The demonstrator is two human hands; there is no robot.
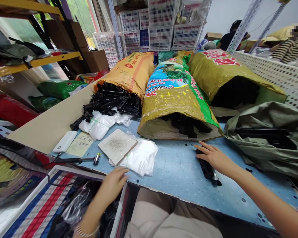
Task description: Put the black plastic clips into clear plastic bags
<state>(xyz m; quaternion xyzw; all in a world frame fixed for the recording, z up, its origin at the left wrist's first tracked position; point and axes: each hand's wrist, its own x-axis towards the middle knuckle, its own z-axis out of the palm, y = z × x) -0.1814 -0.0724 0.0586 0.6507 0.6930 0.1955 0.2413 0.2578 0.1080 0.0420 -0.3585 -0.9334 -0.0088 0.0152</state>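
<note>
My right hand [215, 157] lies on the blue table [178, 172], fingers stretched out over a black plastic part [208, 171] beneath it. My left hand [113, 183] hovers at the table's near edge, fingers curled loosely with nothing visible in them, just below a white plastic bag [140, 158] and above a striped basket [39, 205] holding black parts in clear bags. A flat pale board [117, 144] lies beside the white bag.
Three woven sacks [175, 96] of black plastic parts lie open on the table. An olive sack [268, 138] sits at right. A hammer [79, 160], a white power bank [64, 141] and a paper note are at left. Crates and shelves stand behind; another person sits far right.
</note>
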